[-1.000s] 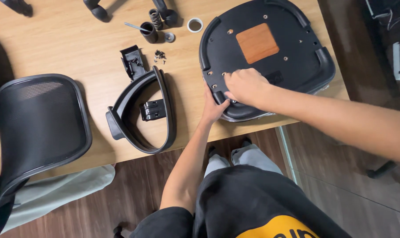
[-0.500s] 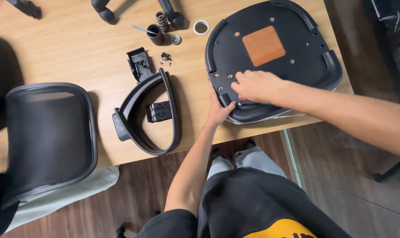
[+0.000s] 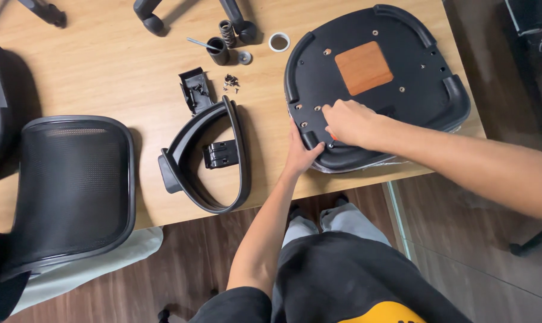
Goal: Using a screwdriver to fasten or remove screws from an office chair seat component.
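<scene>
A black office-chair seat pan [image 3: 396,42] lies upside down on the wooden table [image 3: 103,72], with a brown square patch [image 3: 363,67] in its middle and several screw holes. My left hand [image 3: 299,152] presses against the pan's near left rim. My right hand [image 3: 348,121] rests on the pan's underside near that rim, fingers curled; a small orange bit shows under them. What it is, I cannot tell.
A black curved armrest frame [image 3: 208,158] lies left of the pan, a mesh chair back [image 3: 70,185] at the table's left edge. Small screws [image 3: 231,82], a spring [image 3: 226,31], a black cup [image 3: 217,51], a white ring [image 3: 279,41] and caster legs [image 3: 148,15] lie farther back.
My right hand has slid a little left along the seat pan's underside. My left hand stays against the rim.
</scene>
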